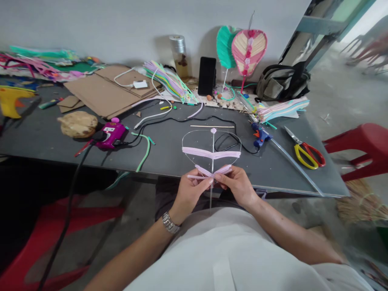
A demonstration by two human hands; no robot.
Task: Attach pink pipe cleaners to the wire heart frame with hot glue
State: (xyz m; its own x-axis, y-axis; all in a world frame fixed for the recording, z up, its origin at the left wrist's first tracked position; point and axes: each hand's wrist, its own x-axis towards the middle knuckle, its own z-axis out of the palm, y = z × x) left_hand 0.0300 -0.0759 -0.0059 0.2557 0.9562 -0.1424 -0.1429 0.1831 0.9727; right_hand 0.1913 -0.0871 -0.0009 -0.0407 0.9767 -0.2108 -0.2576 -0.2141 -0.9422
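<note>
Pinching lilac strips [223,169] at the stem of a wire frame [213,141], with left hand [192,192] and right hand [239,188] clamped on them, by the surface's [169,141] near edge.

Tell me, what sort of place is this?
Probably a craft workspace: a bundle of pastel fuzzy stems and a blue glue gun lie on the table, and a wire frame crossed with lilac strips is held near its edge.
</note>
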